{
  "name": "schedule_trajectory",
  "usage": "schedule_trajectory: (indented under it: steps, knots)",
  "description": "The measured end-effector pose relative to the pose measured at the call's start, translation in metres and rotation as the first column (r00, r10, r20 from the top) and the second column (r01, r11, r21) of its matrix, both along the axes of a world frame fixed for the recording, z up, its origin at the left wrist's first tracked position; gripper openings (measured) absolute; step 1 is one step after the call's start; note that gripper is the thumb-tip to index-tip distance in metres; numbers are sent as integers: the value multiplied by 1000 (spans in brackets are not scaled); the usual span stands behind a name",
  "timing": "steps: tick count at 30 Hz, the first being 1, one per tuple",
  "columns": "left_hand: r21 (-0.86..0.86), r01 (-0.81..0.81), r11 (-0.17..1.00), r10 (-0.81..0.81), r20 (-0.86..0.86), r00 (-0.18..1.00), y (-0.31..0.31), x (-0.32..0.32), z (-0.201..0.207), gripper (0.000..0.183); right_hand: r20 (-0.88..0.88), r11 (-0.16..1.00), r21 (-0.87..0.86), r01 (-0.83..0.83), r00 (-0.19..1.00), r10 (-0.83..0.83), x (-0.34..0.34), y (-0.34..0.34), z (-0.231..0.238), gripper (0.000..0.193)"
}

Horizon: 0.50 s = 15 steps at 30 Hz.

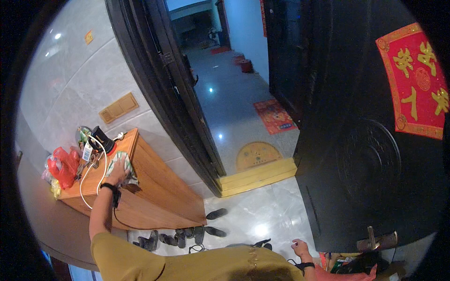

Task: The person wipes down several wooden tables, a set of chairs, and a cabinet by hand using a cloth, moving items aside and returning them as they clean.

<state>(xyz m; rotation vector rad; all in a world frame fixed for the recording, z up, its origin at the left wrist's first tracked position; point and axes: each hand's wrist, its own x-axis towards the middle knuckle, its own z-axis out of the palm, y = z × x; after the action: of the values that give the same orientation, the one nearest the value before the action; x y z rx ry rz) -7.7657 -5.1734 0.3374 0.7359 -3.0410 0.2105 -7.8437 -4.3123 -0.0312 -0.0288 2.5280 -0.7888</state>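
My left hand (pixel 118 174) reaches to the cabinet's right edge and presses down on a white and green cloth (pixel 123 161), its fingers gripping it. The wooden cabinet (pixel 161 175) bears a black cup-shaped thing (pixel 100 138) with a red base, just beyond the cloth. A white cable (pixel 83 182) loops over the top beside my left wrist. Red plastic bags (pixel 64 166) lie farther left. Low at my right side, my right hand (pixel 300 247) hangs with loosely bent fingers apart, holding nothing that I can see.
A dark door (pixel 347 187) stands open on the right, with a red poster (pixel 417 79) on it. Between it and the black frame (pixel 161 89) runs a yellow threshold (pixel 258 177). Several dark shoes (pixel 180 237) line the floor by the cabinet. Red bags (pixel 347 276) lie below the door handle.
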Motion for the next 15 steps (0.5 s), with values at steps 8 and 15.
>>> schedule_trajectory:
  steps: [8,15]
  knots:
    - [-33,-73,997,70,-83,994,99,64,11,70,7,998,1,-68,998,68,-100,18,-18,32]
    - [36,-265,964,267,-115,957,96,31,8,71,-14,959,-165,-232,972,233,-122,-62,-41,27]
